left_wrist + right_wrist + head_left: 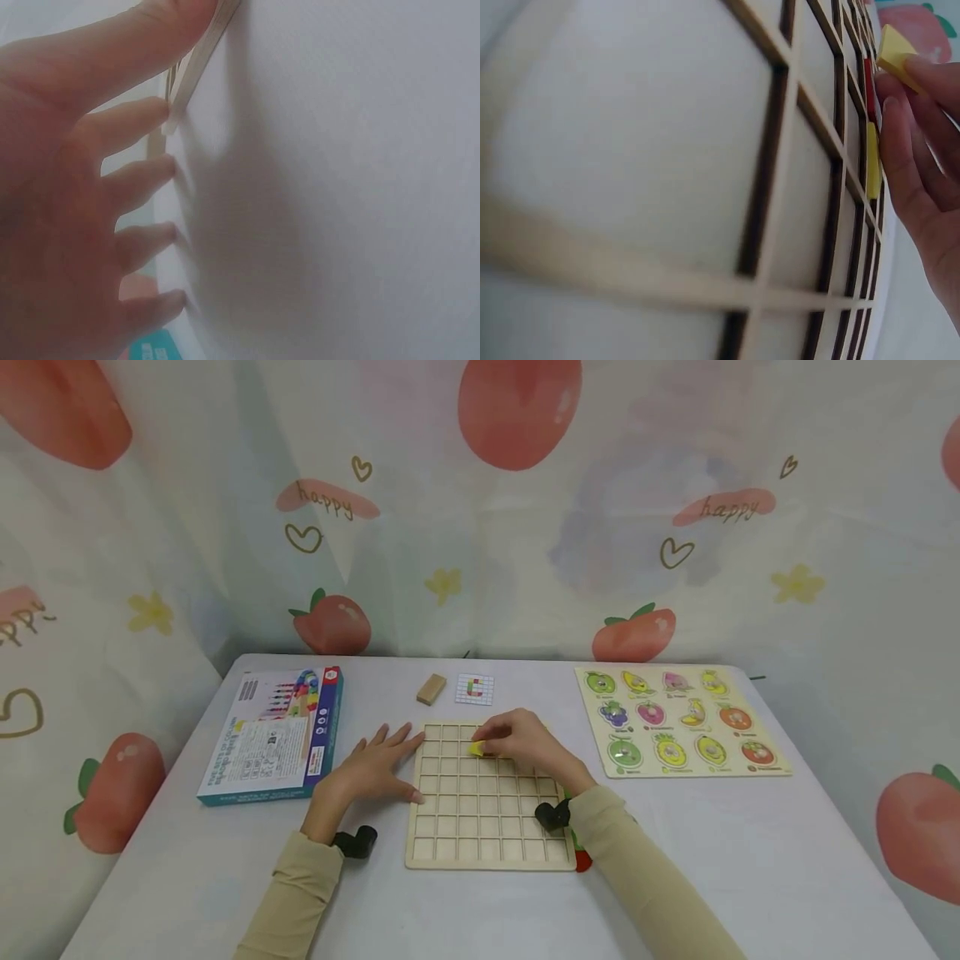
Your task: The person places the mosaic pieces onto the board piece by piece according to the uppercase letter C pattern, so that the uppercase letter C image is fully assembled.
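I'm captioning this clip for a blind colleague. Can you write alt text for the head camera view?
A person's right hand pinches a small yellow block over the far rows of a wooden grid board on a white table, while the left hand lies flat at the board's left edge. A toy box lies left, a fruit puzzle right.

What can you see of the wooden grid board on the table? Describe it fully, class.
The wooden grid board is a pale, square frame of thin slats that form rows of open square cells, lying flat on the white table. The left hand rests flat on the table, fingers touching its left edge. The right hand pinches a yellow piece over a cell near the far edge. The right wrist view shows a yellow and a red piece already in cells.
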Action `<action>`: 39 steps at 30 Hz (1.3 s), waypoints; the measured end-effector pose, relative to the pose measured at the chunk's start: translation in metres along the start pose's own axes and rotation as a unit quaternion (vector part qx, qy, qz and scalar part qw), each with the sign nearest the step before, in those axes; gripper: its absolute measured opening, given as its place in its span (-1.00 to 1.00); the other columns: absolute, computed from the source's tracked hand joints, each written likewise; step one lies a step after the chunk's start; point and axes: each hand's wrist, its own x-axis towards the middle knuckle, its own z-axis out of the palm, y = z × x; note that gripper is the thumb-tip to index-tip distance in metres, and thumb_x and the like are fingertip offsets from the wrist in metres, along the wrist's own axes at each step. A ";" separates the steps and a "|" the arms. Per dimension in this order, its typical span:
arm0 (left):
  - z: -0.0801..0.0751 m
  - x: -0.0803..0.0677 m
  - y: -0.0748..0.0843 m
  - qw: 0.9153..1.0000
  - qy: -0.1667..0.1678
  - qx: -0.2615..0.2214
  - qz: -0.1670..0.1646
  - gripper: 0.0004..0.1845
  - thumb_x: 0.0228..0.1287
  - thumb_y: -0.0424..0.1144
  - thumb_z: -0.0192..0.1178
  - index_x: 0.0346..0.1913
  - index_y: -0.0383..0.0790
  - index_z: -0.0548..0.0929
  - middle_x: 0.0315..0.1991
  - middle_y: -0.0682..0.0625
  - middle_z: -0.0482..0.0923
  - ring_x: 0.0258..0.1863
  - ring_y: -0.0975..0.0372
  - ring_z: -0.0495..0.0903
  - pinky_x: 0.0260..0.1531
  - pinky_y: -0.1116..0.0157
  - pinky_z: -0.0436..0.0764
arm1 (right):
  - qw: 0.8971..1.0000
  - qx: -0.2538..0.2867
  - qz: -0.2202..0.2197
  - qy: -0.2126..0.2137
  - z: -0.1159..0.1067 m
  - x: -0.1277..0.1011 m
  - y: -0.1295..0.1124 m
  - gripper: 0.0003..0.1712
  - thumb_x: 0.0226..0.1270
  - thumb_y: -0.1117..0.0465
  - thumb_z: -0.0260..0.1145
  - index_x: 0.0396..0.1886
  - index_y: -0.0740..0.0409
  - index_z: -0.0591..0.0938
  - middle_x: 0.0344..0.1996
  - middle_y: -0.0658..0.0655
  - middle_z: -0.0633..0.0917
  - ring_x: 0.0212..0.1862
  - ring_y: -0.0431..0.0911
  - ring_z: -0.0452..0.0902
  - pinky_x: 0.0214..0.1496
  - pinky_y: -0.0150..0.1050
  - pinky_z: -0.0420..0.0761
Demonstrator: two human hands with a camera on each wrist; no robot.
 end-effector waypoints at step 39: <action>-0.001 -0.001 0.002 1.000 0.004 -0.007 -0.009 0.08 0.09 0.10 0.54 0.63 0.03 0.20 0.69 -0.10 -0.06 0.66 -0.19 -0.26 0.57 -0.30 -0.22 | 0.994 -0.108 -0.030 0.004 0.006 0.008 -0.008 -0.83 0.41 0.32 0.37 -0.09 0.10 0.81 -0.16 0.04 0.76 -0.24 -0.18 0.60 -0.12 -0.24 0.65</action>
